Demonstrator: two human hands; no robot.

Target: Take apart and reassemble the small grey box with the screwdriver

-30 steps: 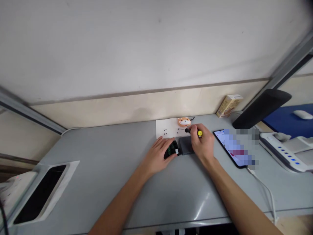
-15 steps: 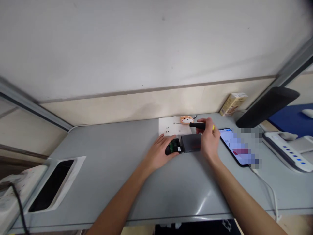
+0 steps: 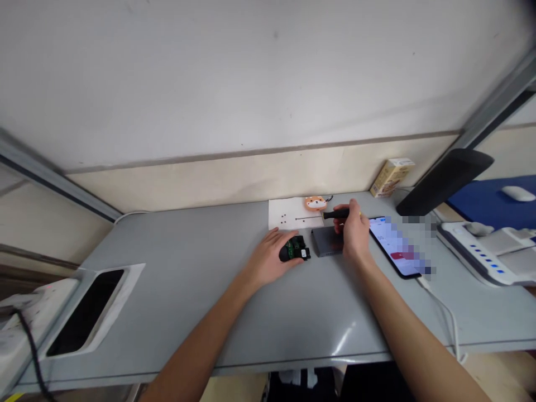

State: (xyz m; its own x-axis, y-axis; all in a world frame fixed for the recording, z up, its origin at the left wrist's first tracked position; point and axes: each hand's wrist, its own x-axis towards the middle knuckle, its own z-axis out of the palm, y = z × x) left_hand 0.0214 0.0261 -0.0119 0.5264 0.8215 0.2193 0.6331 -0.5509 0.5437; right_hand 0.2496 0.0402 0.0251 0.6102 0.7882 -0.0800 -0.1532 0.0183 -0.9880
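Grey desk, spread beneath both hands. Right hand: fingers wrapped round the handle of a screwdriver, whose shaft extends left of them, farther across the paper than a second earlier; whether the tip touches is unclear. Left hand: curved over an opened device, gripping it between thumb and fingers. Dark grey box, left of and partly beneath the right hand: a narrow gap now parts it from the device, where the two seemed to meet; the device is probably steadied by the left hand alone. Device: black body, green circuitry exposed, pale label near the thumb. Tiny dark screws: beyond the left fingers.
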